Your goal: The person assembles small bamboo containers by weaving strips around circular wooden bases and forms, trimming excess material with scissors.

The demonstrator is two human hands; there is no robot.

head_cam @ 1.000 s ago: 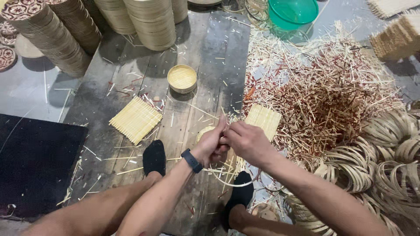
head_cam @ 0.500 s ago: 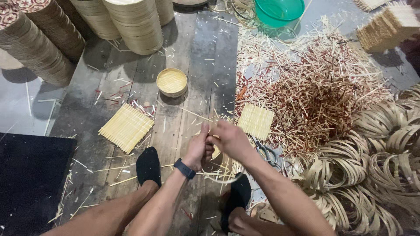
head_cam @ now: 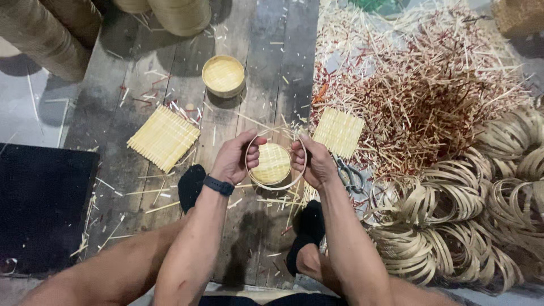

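Observation:
My left hand and my right hand hold a thin round bamboo ring between them, one hand on each side. Inside the ring sits a small round woven bamboo disc. A dark band is on my left wrist. The ring hovers over the wooden floor, above my two dark-socked feet.
A finished small round bamboo tray lies ahead. Square woven mats lie at the left and right. Scissors lie beside my right hand. A heap of bamboo slivers and bamboo rings fill the right; stacked baskets stand far left.
My hands were pressed together low over the floor; now they have spread apart and hold the ring open with the woven disc inside. The camera has tilted down and closer.

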